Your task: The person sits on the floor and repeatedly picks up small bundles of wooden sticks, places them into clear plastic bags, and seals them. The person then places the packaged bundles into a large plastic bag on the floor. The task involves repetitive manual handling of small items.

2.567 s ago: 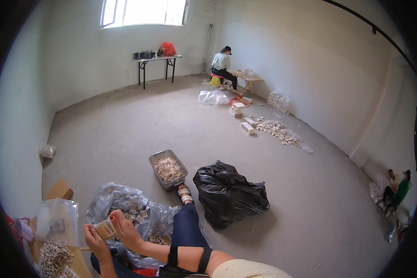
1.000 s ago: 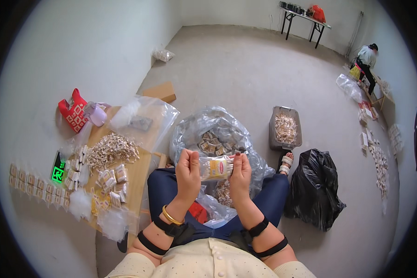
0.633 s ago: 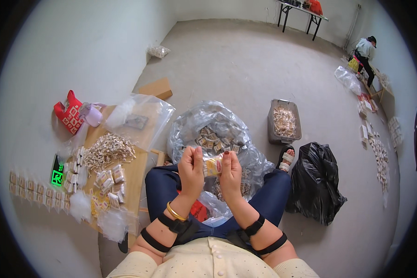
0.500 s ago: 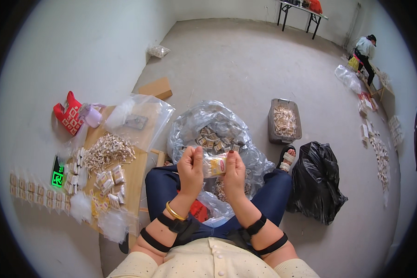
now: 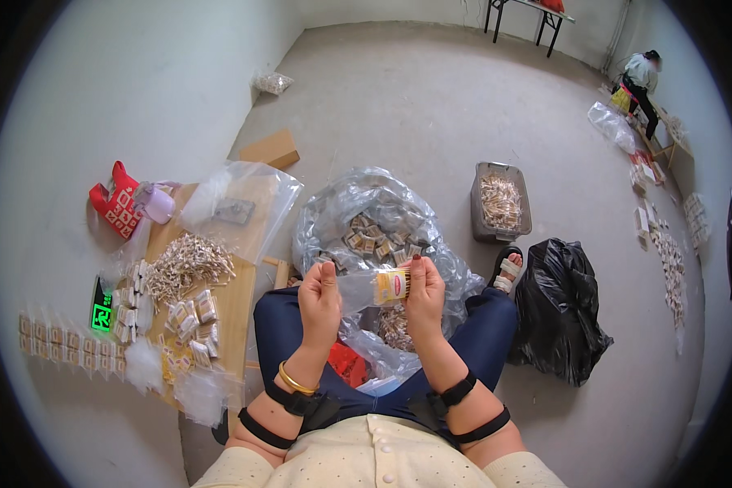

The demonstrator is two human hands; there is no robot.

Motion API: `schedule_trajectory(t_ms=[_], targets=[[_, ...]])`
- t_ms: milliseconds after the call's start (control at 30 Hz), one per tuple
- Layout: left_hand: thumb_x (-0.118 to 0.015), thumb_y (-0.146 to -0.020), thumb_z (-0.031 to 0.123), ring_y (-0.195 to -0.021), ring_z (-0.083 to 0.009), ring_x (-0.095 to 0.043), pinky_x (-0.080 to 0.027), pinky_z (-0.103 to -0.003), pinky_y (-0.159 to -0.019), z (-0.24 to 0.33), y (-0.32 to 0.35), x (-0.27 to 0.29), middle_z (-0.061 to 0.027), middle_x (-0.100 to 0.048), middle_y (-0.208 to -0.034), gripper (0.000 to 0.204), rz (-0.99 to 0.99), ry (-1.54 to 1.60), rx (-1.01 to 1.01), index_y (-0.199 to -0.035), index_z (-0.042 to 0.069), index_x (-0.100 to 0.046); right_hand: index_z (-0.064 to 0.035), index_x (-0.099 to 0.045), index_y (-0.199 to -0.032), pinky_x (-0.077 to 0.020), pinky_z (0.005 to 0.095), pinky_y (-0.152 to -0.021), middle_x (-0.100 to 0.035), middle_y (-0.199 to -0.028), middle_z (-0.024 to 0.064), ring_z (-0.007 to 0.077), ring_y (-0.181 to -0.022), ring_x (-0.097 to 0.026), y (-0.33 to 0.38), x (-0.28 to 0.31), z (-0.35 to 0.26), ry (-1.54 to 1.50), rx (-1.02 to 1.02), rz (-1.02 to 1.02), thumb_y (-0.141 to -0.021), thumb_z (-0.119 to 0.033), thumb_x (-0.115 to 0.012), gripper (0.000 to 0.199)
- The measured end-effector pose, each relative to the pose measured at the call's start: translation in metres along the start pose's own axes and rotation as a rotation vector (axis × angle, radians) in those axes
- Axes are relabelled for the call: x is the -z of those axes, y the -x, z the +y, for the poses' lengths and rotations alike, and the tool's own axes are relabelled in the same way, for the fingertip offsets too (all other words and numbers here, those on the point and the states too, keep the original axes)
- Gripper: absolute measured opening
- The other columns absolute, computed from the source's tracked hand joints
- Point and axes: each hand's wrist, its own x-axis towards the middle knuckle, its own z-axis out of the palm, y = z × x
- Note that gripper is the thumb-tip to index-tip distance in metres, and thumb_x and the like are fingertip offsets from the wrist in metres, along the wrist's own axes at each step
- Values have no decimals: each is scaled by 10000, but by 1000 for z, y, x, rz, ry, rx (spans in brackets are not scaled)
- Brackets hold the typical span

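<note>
Over my lap, my right hand (image 5: 425,299) pinches a small packet of cotton swabs (image 5: 391,286) with a yellow and red label. A clear plastic sleeve (image 5: 355,293) stretches leftward from the packet. Its other end is gripped between the thumb and fingers of my left hand (image 5: 320,293). Below the hands, a big crinkled clear bag (image 5: 321,232) lies spread between my legs, with several small packs (image 5: 372,240) in it. Nearer to me, a bunch of loose swabs (image 5: 394,327) shows, partly hidden by my right hand.
At left, a wooden table (image 5: 240,317) bears a swab pile (image 5: 191,264), filled packs (image 5: 193,317) and clear sleeves (image 5: 199,394). A grey bin of swabs (image 5: 477,224) and a black bag (image 5: 561,317) stand right. Far right, a person (image 5: 641,77) bends over a bench.
My hands have moved apart. The packet now sits at my right hand with its label showing more fully, and the clear sleeve is drawn out toward my left. The view has shifted slightly.
</note>
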Motion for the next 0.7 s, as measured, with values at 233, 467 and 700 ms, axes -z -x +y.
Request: schedule_trajectory(t_ms=[233,467,700], targets=[[-674,-893,320,-567,-17,-421,-338,-172,-523,17,4,-12,62,-458,-612,327,-74,-35,7,-755,89,-488,-73,-551,-835,-360,189,-474,-525,-658,-40,19,-552,-460,-5,-2,-2,188,140,2,-1010,-341,-462,332],[-704,-868,289,-591,-35,-509,-410,-191,-557,19,3,1,11,-595,-696,275,-89,28,-34,-794,79,-544,-77,-557,-823,-385,195,-494,-543,-694,-34,24,-567,-479,-9,10,4,68,75,29,-1007,-338,-470,332],[-662,-899,162,-622,-85,-613,-514,-205,-571,31,14,78,-54,-665,-778,162,154,-55,-4,-949,67,-541,-94,-570,-846,-388,186,-440,-561,-678,-35,27,-531,-514,-13,17,6,-157,-104,84,-997,-324,-492,285]])
